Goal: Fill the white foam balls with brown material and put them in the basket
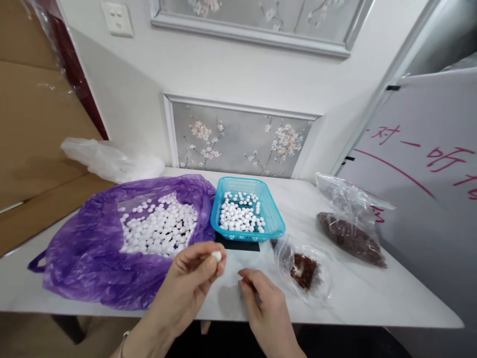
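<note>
My left hand [190,283] pinches one small white bead [216,256] between thumb and fingertips, just above the near edge of the white table [357,298]. My right hand [261,298] rests beside it with fingertips together on a small clear plastic piece; what it grips is too faint to tell. A purple plastic bag [89,248] lies open to the left, full of white beads [158,226]. Behind my hands stands a turquoise mesh basket [274,219] holding several more white beads [240,214].
A small clear bag [305,268] with dark red bits lies right of my hands. A larger clear bag [350,233] of the same bits sits farther right. A crumpled clear bag [112,159] lies at the back left. A white board with red writing [428,164] leans at the right.
</note>
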A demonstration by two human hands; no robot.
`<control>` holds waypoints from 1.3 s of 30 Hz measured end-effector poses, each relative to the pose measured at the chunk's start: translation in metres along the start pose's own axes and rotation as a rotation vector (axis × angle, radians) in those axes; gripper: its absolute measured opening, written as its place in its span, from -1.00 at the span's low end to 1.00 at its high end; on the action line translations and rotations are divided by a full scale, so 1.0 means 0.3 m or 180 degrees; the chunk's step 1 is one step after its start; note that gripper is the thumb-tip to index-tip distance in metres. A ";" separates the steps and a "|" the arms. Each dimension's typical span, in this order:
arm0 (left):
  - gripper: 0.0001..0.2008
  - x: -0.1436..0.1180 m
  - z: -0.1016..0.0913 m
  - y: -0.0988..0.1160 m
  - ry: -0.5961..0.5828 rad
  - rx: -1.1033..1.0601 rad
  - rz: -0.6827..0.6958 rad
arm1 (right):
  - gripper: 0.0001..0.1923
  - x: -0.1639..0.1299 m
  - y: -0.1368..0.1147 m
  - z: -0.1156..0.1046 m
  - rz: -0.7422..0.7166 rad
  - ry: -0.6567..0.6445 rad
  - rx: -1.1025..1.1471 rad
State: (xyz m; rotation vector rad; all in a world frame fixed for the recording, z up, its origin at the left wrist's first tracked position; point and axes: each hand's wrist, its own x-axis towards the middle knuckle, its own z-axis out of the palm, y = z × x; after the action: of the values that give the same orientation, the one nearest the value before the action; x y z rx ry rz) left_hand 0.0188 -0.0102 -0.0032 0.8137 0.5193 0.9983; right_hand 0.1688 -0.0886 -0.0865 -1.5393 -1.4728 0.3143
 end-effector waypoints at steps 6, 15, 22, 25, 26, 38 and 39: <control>-0.65 0.225 0.085 0.075 0.0202 0.2256 0.1265 | -0.76 -0.004 0.019 0.034 -0.0215 0.0095 -0.0150; -0.69 0.328 0.055 0.129 -0.0228 0.3500 0.1621 | -0.74 -0.013 0.037 0.050 -0.0366 0.0127 -0.0247; -0.64 0.205 -0.142 0.361 -0.0079 0.5085 0.0931 | -0.73 -0.037 0.064 0.056 -0.0298 0.0297 0.0125; -0.73 0.177 -0.211 0.369 -0.0265 0.5367 0.0565 | -0.77 -0.038 0.068 0.057 -0.0178 0.0363 0.0503; -0.76 0.173 -0.228 0.354 -0.0312 0.5447 0.0513 | -0.78 -0.038 0.065 0.056 -0.0166 0.0365 0.0611; -0.73 0.250 -0.300 0.204 -0.0666 0.6110 0.0556 | -0.79 -0.035 -0.019 -0.290 0.0464 0.1583 -0.0402; -0.72 0.259 -0.308 0.202 -0.0646 0.6131 0.0582 | -0.77 -0.027 -0.013 -0.330 0.0577 0.1616 -0.0646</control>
State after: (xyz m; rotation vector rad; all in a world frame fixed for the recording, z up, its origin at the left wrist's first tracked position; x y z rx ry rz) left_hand -0.0433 0.1096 -0.0125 2.6382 1.2214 0.2661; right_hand 0.2368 -0.1401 -0.0356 -1.7585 -0.9909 -0.1246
